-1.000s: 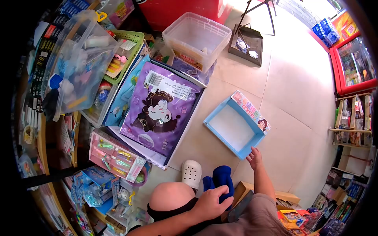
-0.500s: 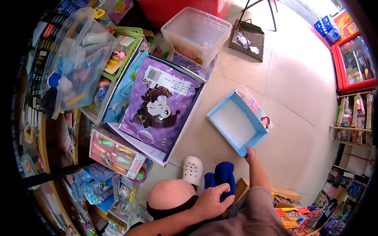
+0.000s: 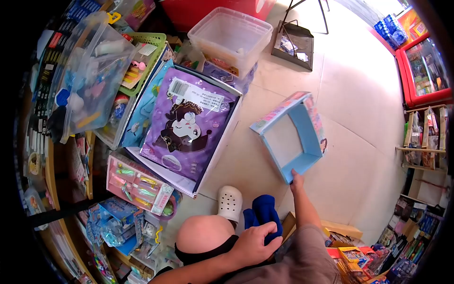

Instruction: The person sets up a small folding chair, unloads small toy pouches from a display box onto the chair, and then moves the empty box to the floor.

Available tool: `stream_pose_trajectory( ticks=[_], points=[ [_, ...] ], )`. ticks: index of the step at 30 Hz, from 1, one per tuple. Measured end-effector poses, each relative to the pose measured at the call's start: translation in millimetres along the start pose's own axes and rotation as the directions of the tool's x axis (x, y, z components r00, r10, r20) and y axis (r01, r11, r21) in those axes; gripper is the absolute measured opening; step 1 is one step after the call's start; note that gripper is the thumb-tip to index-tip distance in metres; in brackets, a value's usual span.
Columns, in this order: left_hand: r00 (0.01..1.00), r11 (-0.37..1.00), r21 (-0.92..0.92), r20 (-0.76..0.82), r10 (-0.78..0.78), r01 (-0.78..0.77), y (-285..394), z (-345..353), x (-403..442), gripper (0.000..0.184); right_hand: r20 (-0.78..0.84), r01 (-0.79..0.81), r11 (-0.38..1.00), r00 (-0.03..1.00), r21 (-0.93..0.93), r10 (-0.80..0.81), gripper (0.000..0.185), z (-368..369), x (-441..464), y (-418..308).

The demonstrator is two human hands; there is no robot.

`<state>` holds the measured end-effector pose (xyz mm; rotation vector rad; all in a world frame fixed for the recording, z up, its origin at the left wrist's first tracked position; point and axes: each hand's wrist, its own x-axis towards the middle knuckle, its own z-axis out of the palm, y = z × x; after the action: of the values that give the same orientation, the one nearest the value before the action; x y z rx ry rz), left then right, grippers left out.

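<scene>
My right hand point(image 3: 297, 181) grips the near edge of a light-blue cardboard display box point(image 3: 305, 158) with a pink printed panel. Its white-bottomed inside holds nothing, and the box is tilted above the floor. In front of my bent knee, my left hand point(image 3: 257, 244) has its thumb and forefinger curled around a dark-blue soft cloth-like item point(image 3: 266, 210); its exact kind is unclear. To the left of the box lies a purple plastic package point(image 3: 189, 128) with a cartoon character, in an open carton.
A clear plastic bin point(image 3: 231, 40) stands beyond the carton, and a dustpan point(image 3: 295, 45) is on the tiled floor. Pink-boxed pens point(image 3: 139, 184) and crowded shelves line the left. Colourful packets point(image 3: 354, 258) sit at lower right, near a red-framed cabinet point(image 3: 421, 71).
The display box has turned and tipped in my right hand, so its printed outer side now shows on the left. My left hand has stayed nearly still. The view shifted slightly.
</scene>
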<state>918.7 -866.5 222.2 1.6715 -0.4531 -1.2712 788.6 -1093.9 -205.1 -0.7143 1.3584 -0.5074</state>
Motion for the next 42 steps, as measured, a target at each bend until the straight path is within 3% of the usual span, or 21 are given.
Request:
stream_pose_trajectory(
  ticks=[1, 4, 8, 11, 14, 17, 21, 24, 27, 30, 33, 36, 39, 42],
  points=[
    [1.0, 1.0, -0.01, -0.01, 0.001, -0.002, -1, 0, 0, 0.021, 0.059, -0.008, 0.999, 0.998, 0.042, 0.005, 0.039, 5, -3, -1],
    [1.0, 1.0, -0.025, -0.006, -0.011, 0.011, -2, 4, -1, 0.021, -0.103, 0.017, 0.998, 0.994, -0.063, -0.023, 0.037, 15, -18, 4],
    [1.0, 1.0, 0.001, -0.014, -0.004, 0.004, 0, 4, -1, 0.021, -0.189, 0.045, 0.989, 0.979, -0.139, -0.071, 0.036, 21, -17, 14],
    [1.0, 1.0, 0.006, 0.001, 0.01, -0.01, 4, 5, 1, 0.021, -0.145, 0.021, 0.998, 0.989, -0.066, -0.03, 0.037, 25, -20, 5],
    [1.0, 1.0, 0.005, 0.014, -0.018, 0.018, 3, 5, -2, 0.021, 0.023, 0.014, 0.999, 1.0, 0.029, -0.015, 0.038, 38, -36, -13],
    [1.0, 1.0, 0.009, 0.0, 0.023, -0.023, 1, 8, 0, 0.021, -0.235, 0.08, 0.955, 0.96, -0.284, -0.15, 0.037, 47, -46, -5],
    [0.999, 0.999, 0.019, -0.015, 0.037, -0.037, 4, 8, 0, 0.021, -0.261, 0.016, 0.971, 0.962, -0.24, -0.081, 0.031, 45, -26, 14],
    [0.999, 0.999, 0.001, -0.01, 0.039, -0.039, 2, 11, -2, 0.022, -0.221, 0.017, 0.97, 0.972, -0.243, -0.072, 0.033, 47, -29, 13],
    [1.0, 1.0, 0.012, -0.016, 0.026, -0.026, 4, 9, -7, 0.022, -0.112, 0.006, 0.999, 0.994, -0.05, -0.012, 0.036, 41, -23, 20],
    [0.999, 0.999, 0.032, -0.021, 0.037, -0.036, 4, 7, -9, 0.022, -0.061, 0.021, 1.0, 0.998, 0.017, -0.02, 0.038, 34, -2, 40],
    [0.998, 0.998, 0.027, -0.039, 0.052, -0.051, 4, 5, -10, 0.022, -0.031, -0.113, 0.993, 0.993, -0.045, 0.111, 0.036, 23, 2, 44],
    [0.994, 0.997, 0.005, -0.078, 0.074, -0.074, 2, 7, -12, 0.022, -0.051, -0.141, 0.99, 0.989, -0.022, 0.14, 0.032, 22, -19, 40],
    [0.989, 0.995, 0.035, -0.108, 0.102, -0.098, -2, 7, -15, 0.022, 0.017, -0.163, 0.98, 0.987, 0.11, 0.162, 0.04, 18, -46, 42],
    [0.971, 0.988, 0.057, -0.187, 0.151, -0.143, -5, 6, -21, 0.022, 0.152, -0.3, 0.953, 0.941, -0.038, 0.302, 0.043, 20, -96, 25]
  ],
)
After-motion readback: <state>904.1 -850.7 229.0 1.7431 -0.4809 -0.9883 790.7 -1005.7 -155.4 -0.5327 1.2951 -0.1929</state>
